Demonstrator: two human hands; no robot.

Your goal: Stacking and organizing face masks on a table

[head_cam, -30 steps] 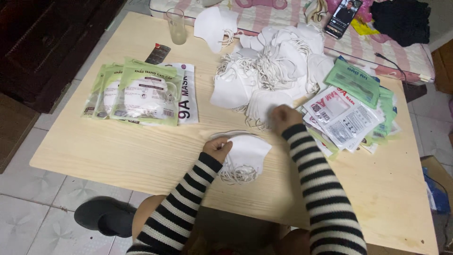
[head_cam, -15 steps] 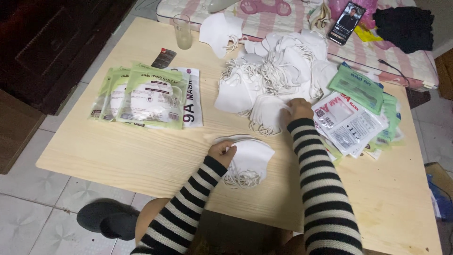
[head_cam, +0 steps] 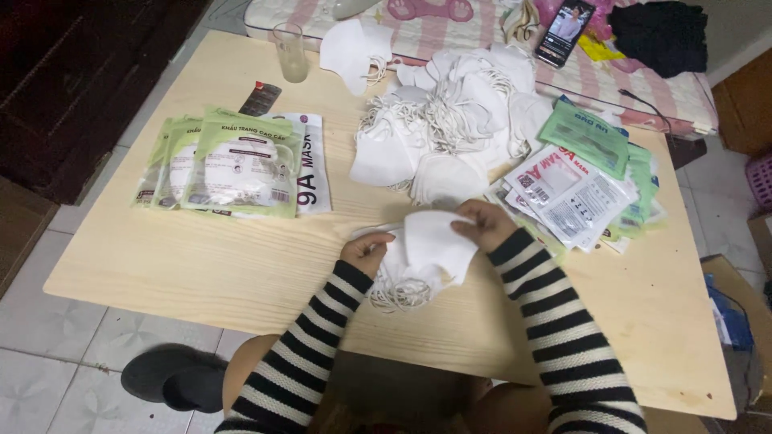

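Head view, looking down on a pale wooden bench (head_cam: 201,265) that stands on a tiled floor (head_cam: 48,354), with a bed covered in a pink striped sheet (head_cam: 482,32) along its far edge. Largest on the bench is a loose heap of white face masks (head_cam: 450,128) with tangled ear loops, at centre far side. To the left lies a fanned stack of green mask packets (head_cam: 233,165), each showing a white mask through a clear window. To the right lies a spread of flat empty pouches (head_cam: 579,189), white and green, overlapping one another. At the near centre rests a small pile of white masks (head_cam: 418,257), its ear loops bunched at the near side; both hands work on this pile. The left hand (head_cam: 366,251), in a black-and-white striped sleeve, rests on the pile's left edge with fingers curled onto the top mask. The right hand (head_cam: 482,225), sleeved alike, pinches the upper right corner of the same mask, fingers closed on the fabric. A dark slipper (head_cam: 169,378) sits on the floor beside the person's knee. At the far left of the bench stands an empty drinking glass (head_cam: 291,52), and just near of it lies a small dark blister strip (head_cam: 259,98). A single white mask (head_cam: 350,52) lies apart from the heap, near the glass. A phone (head_cam: 565,30) with a lit screen lies on the bed, beside a black garment (head_cam: 659,36).
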